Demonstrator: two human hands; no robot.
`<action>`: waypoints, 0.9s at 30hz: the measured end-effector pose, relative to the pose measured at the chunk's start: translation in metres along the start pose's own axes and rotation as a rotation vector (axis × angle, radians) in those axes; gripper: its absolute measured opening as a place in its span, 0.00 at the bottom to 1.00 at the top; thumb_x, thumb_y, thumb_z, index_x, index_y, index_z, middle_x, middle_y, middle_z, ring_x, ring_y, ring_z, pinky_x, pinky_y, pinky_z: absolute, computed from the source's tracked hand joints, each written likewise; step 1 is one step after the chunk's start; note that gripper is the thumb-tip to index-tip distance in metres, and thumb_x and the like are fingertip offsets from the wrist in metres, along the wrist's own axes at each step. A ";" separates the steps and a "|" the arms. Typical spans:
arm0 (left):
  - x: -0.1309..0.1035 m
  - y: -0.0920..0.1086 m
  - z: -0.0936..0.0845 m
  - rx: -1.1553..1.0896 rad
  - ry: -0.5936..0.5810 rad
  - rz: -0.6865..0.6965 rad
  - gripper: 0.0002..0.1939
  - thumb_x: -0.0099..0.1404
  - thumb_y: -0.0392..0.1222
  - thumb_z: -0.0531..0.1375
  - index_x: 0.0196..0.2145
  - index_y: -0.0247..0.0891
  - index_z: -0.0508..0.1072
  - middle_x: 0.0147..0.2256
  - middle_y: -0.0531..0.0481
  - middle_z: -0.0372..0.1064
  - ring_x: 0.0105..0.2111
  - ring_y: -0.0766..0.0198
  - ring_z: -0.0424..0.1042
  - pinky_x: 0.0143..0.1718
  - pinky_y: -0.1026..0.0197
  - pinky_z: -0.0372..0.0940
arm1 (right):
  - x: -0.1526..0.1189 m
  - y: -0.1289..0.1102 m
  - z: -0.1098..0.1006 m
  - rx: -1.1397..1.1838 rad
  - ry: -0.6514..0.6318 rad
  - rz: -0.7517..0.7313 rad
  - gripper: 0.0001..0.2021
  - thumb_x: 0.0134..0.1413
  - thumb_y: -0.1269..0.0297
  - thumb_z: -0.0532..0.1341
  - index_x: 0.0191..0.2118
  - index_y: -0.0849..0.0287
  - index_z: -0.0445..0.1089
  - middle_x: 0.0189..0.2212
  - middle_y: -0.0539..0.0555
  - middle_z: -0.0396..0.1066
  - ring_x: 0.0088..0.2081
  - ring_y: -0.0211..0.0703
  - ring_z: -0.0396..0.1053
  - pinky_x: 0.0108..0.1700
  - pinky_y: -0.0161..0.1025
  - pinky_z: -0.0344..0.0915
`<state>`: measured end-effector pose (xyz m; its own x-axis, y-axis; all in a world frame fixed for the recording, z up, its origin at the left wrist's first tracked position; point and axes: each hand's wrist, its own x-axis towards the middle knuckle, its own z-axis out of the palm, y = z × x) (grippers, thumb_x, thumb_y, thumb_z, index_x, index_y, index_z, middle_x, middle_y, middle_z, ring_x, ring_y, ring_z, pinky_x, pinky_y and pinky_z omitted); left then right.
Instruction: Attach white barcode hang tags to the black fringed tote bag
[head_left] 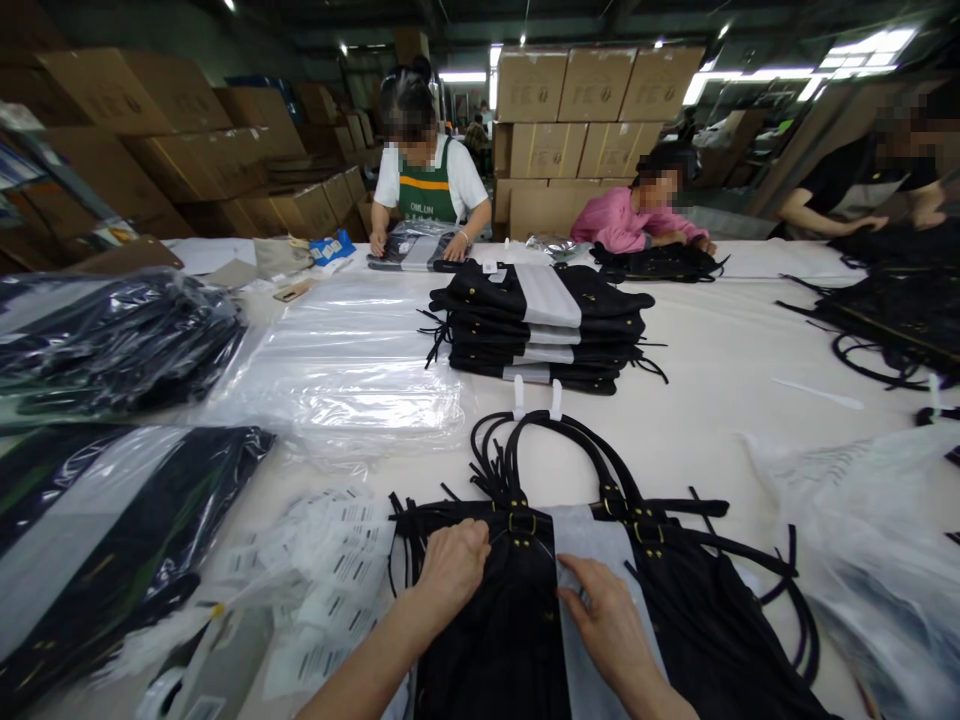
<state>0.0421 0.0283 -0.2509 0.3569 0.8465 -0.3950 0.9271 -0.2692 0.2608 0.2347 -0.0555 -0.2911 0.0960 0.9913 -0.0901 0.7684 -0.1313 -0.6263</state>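
A black handbag (487, 640) lies in front of me, its looped handles (517, 450) pointing away and their tops wrapped in white. Around its middle runs a pale paper band (592, 540). My left hand (454, 565) is closed at the bag's upper left, beside a brass-coloured buckle (522, 523); whatever is in its fingers is hidden. On the band's left edge rests my right hand (604, 615), thumb and index finger apart. Printed white labels (337, 560) lie in a heap left of the bag.
Banded black bags (536, 330) are stacked ahead. Clear plastic sleeves (360, 350) lie left of them, near plastic-wrapped bags (112, 340). Crumpled plastic (862, 510) is at right. A co-worker in a green apron (427, 190) and others work across the table. Cartons (566, 150) stand behind.
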 end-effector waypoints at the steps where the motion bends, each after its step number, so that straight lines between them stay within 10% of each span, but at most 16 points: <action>1: -0.001 0.000 0.000 0.003 -0.002 -0.014 0.08 0.61 0.38 0.50 0.32 0.38 0.68 0.32 0.49 0.69 0.33 0.61 0.69 0.33 0.62 0.58 | 0.001 0.000 0.001 0.004 0.017 0.020 0.14 0.44 0.67 0.55 0.40 0.56 0.70 0.35 0.55 0.73 0.38 0.49 0.69 0.41 0.43 0.63; 13: 0.005 0.008 0.012 -0.535 0.223 0.162 0.08 0.49 0.27 0.51 0.18 0.36 0.61 0.33 0.52 0.67 0.30 0.69 0.65 0.32 0.67 0.57 | 0.012 -0.021 -0.001 0.129 -0.116 0.054 0.15 0.53 0.56 0.46 0.29 0.57 0.65 0.21 0.52 0.70 0.23 0.42 0.68 0.26 0.35 0.59; 19: 0.010 0.029 0.026 -0.739 0.111 0.123 0.08 0.49 0.29 0.51 0.16 0.36 0.61 0.20 0.56 0.60 0.22 0.71 0.60 0.25 0.67 0.54 | 0.009 -0.014 0.021 0.040 0.012 0.004 0.18 0.57 0.55 0.43 0.30 0.56 0.65 0.21 0.52 0.70 0.22 0.42 0.68 0.24 0.35 0.57; 27: 0.000 0.033 0.044 -1.049 0.012 0.114 0.10 0.43 0.27 0.57 0.26 0.35 0.66 0.27 0.56 0.57 0.24 0.72 0.59 0.26 0.68 0.57 | 0.004 -0.013 0.028 0.085 0.256 -0.136 0.15 0.58 0.58 0.46 0.30 0.58 0.66 0.36 0.57 0.67 0.39 0.43 0.65 0.41 0.41 0.64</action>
<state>0.0782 -0.0003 -0.2808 0.4291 0.8472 -0.3133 0.3230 0.1800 0.9291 0.2074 -0.0500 -0.3050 0.1606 0.9684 0.1907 0.7304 0.0134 -0.6829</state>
